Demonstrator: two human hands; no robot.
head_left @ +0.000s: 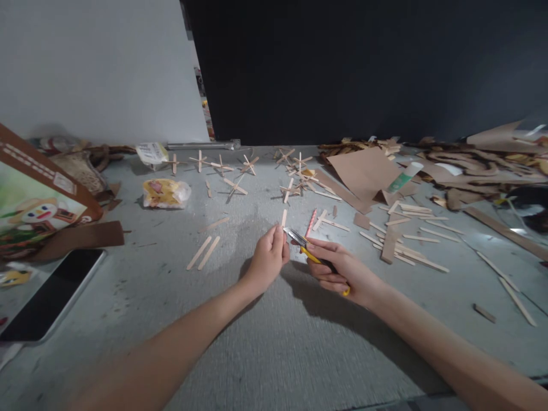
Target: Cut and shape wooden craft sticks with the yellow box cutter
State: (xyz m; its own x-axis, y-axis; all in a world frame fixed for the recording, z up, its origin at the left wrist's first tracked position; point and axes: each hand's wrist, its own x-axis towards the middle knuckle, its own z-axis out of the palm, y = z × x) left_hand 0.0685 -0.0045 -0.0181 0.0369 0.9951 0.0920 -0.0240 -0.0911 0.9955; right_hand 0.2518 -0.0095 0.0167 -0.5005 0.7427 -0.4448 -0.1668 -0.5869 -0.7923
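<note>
left hand (269, 257) pinches a wooden stick (283, 218); right hand (338, 267) grips a yellow cutter (309, 251), its handle mostly hidden; bag (166, 193) contents unclear.

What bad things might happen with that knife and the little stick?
The right hand points the yellow utility knife toward the left hand, which pinches a wooden stick. If the blade slips, it may nick those fingers. The stick is thin and held in the air, so it might snap or twist. Loose sticks lie close to the right arm and may get swept aside.
</note>
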